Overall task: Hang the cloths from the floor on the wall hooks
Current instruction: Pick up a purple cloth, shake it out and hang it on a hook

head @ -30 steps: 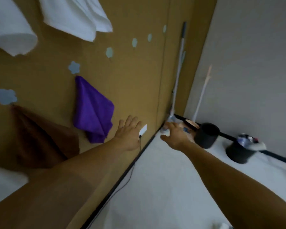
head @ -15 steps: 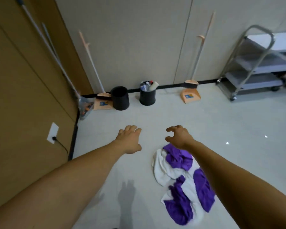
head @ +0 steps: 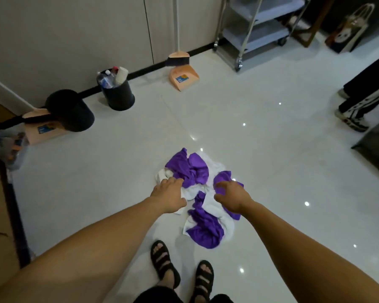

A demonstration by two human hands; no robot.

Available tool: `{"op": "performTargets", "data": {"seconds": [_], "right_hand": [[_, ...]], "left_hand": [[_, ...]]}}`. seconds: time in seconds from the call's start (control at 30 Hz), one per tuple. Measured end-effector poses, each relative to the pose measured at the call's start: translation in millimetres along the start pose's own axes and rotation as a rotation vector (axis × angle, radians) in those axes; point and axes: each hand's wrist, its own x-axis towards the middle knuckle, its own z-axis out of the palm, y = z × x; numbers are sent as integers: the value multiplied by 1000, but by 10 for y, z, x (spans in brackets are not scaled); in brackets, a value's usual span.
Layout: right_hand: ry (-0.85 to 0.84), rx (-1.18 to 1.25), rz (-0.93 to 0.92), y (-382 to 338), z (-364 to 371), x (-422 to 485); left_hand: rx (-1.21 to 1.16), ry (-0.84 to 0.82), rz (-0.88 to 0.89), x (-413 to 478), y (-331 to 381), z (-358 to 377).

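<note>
- Head view, step in hand: reach for a pickup. Your left hand [head: 170, 194] and right hand [head: 232, 196] stretch down toward the cloths [head: 197, 224], a crumpled heap of purple and white pieces. It lies on the floor [head: 260, 149] just ahead of your feet [head: 164, 265].
- Head view, grip: the left grip is spread, with fingers nearly straight over the heap's left edge and holding nothing. The right grip is curled downward over a purple cloth [head: 224, 179]. Whether it already pinches fabric cannot be told.
- Head view, orientation: the heap's long axis runs from near your feet away from you, leaning slightly left at its far end. Single cloths are too bunched to show a direction of their own.
- Head view, next move (a judgement): you will probably need to close on one cloth only, lift it free of its neighbours, then find an edge or corner to hang. The wall hooks are out of view, so a turn toward them should follow.
</note>
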Motion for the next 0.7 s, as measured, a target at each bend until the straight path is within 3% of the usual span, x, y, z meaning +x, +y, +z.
{"op": "performTargets", "data": {"seconds": [0.3,0.7], "right_hand": [[-121,79,114,759,1380,1165],[-87,6,193,1963,3531,3161]], "left_hand": [[-139,-161,-105,1121,-195,1588],[-223,-147,-149,2838,-713,3886]]}}
